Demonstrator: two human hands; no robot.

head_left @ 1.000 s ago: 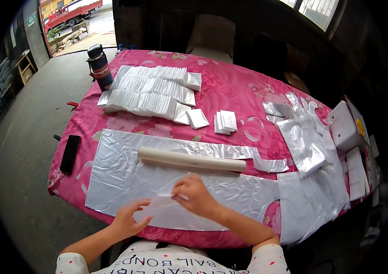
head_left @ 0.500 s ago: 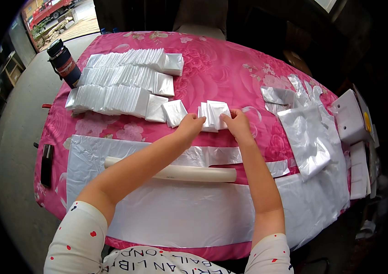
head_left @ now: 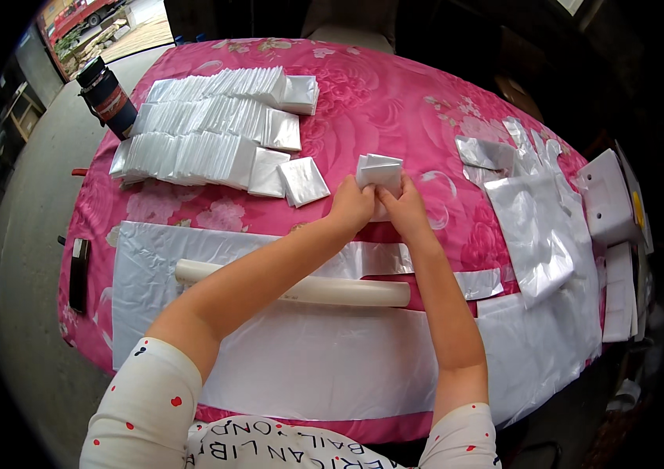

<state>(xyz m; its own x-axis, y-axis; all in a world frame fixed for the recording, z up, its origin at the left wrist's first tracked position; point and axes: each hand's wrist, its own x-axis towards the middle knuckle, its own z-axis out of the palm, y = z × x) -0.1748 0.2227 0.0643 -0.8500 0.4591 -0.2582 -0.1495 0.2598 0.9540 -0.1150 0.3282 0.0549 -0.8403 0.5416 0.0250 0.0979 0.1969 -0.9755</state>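
A: Both arms are stretched far forward, bare forearms running up from the lower edge, short dotted sleeves at the shoulders.

B: And the left hand [head_left: 351, 207] meets the right hand [head_left: 404, 209] side by side, wrists nearly touching.

A: Fingers curled, both grips closed around the same small folded white piece.

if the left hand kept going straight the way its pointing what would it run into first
The left hand points up and slightly right, away from the person. It already touches the small stack of folded white bags, so that comes first. Beyond lies bare pink flowered tablecloth, though depth is hard to judge.
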